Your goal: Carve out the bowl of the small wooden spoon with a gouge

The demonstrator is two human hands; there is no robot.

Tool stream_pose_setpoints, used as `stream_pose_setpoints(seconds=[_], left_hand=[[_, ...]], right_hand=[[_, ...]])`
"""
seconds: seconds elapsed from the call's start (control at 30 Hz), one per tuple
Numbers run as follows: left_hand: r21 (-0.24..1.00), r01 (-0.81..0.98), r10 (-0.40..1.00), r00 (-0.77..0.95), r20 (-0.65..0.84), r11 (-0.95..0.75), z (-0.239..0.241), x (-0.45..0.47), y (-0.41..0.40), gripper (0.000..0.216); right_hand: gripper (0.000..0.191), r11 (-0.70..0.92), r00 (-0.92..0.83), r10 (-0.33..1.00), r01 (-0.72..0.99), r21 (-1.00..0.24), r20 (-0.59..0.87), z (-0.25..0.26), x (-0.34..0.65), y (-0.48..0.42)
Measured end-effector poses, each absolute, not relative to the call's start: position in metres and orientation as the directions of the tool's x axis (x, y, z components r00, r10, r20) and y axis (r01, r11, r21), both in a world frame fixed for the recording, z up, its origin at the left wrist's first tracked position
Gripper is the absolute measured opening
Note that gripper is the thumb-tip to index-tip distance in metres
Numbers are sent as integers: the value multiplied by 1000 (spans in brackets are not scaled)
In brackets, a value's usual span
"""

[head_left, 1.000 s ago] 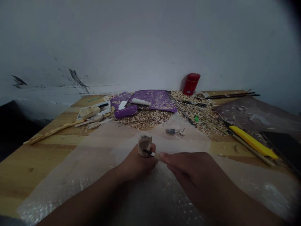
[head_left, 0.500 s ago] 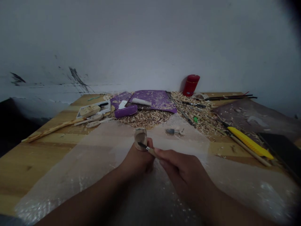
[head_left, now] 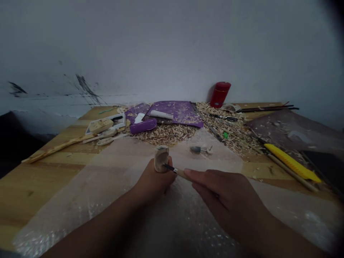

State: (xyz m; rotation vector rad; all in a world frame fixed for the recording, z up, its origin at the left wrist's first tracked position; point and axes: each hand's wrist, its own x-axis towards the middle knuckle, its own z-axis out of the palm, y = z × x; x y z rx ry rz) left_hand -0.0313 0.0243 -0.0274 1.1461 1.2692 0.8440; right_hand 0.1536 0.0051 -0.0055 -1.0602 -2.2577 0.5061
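Note:
My left hand [head_left: 156,177] is closed around a wooden spoon [head_left: 161,160], whose hollowed bowl stands up above the fist and faces me. The spoon's handle is hidden inside the hand. In my right hand [head_left: 223,190] is a carving knife [head_left: 182,173] with a pale wooden handle, pinched between thumb and fingers. Its dark metal blade points left, and the tip lies at the lower right of the bowl's hollow. Under both hands spreads a translucent plastic sheet [head_left: 107,179]. A small grey metal-tipped piece [head_left: 200,149] lies on the sheet just beyond them.
Wood shavings [head_left: 166,134] heap up at the back beside purple sheets [head_left: 185,113]. A red canister [head_left: 220,94] leans near the wall. On the right lies a yellow utility knife [head_left: 291,162] beside a stick [head_left: 292,172]. At left are a white tray [head_left: 122,122] and a long branch [head_left: 59,146].
My right hand has drawn the knife to the right, and its tip has moved from the middle of the bowl to the lower right. The spoon stays in my left hand.

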Motion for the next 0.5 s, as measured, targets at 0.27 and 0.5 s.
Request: stream_pose_setpoints(seconds=[0.27, 0.5], left_hand=[[926, 366, 983, 116, -140, 89, -35, -34, 24, 16], [857, 514, 972, 213, -98, -26, -28, -32, 23, 16]], right_hand=[[34, 647, -561, 761, 613, -453, 327, -2, 155, 2], [36, 638, -553, 768, 623, -452, 322, 10, 162, 0]])
